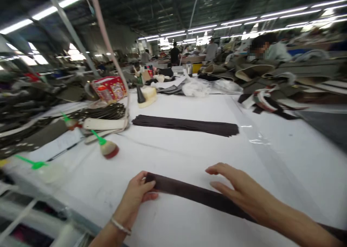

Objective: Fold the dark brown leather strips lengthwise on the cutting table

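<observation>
A long dark brown strip (187, 190) lies slantwise across the white tabletop (173, 154) in front of me. My left hand (139, 191) pinches its left end between thumb and fingers. Over the strip's middle, my right hand (233, 183) is held with thumb and fingers apart and nothing between them. The strip passes under my right forearm and shows again at the lower right edge. Farther back on the table lies a flat bundle of similar dark strips (185, 125), apart from both hands.
Squeeze bottles with green nozzles stand at the left, one holding reddish-brown liquid (110, 149). Behind are a pile of dark straps (108, 111), a red bag (114, 88) and a yellowish block (148, 96). Plastic wrap (197, 87) and material scraps (267, 98) lie farther back. Other people work beyond.
</observation>
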